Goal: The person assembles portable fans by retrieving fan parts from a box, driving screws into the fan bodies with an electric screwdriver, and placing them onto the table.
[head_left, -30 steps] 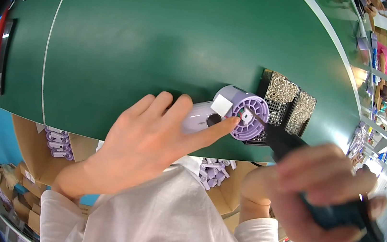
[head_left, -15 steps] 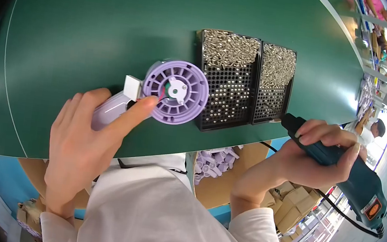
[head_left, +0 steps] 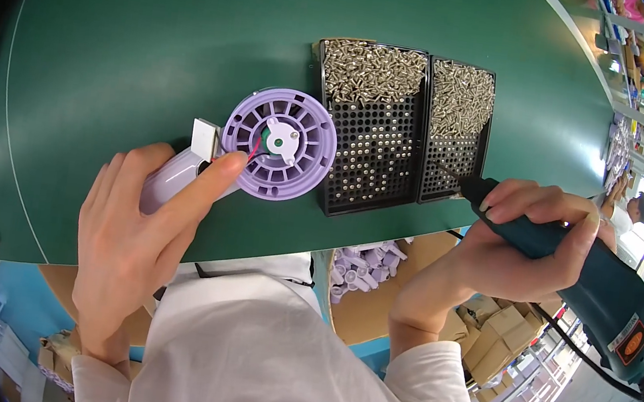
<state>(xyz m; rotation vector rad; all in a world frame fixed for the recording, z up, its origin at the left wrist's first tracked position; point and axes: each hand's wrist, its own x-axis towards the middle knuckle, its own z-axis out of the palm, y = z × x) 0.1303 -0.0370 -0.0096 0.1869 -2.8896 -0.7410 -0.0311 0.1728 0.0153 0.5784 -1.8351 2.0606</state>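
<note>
A lilac round fan housing (head_left: 320, 150) with a handle (head_left: 166, 180) lies on the green table at centre left. Inside its spoked ring sit a white motor mount (head_left: 286, 145), a bit of green board and red and black wires. My left hand (head_left: 146, 224) is closed around the handle, its thumb near the wires. A white square piece (head_left: 203, 139) stands out beside the handle. At the right, my right hand (head_left: 534, 241) grips a dark teal electric screwdriver (head_left: 607, 304). Its thin bit points left, over the lower part of the right screw tray (head_left: 481, 160).
A second black screw tray (head_left: 365, 209) adjoins the housing; both hold loose screws at the far end and screws in holes nearer me. Below the table edge, a cardboard box (head_left: 417, 277) contains lilac parts (head_left: 362, 270). The screwdriver's cord (head_left: 591, 363) hangs at right. A person (head_left: 624, 214) is farther off.
The housing, trays and screwdriver all sit slightly farther left and up in the picture. Both hands keep their grips, and the bit stays over the right tray.
</note>
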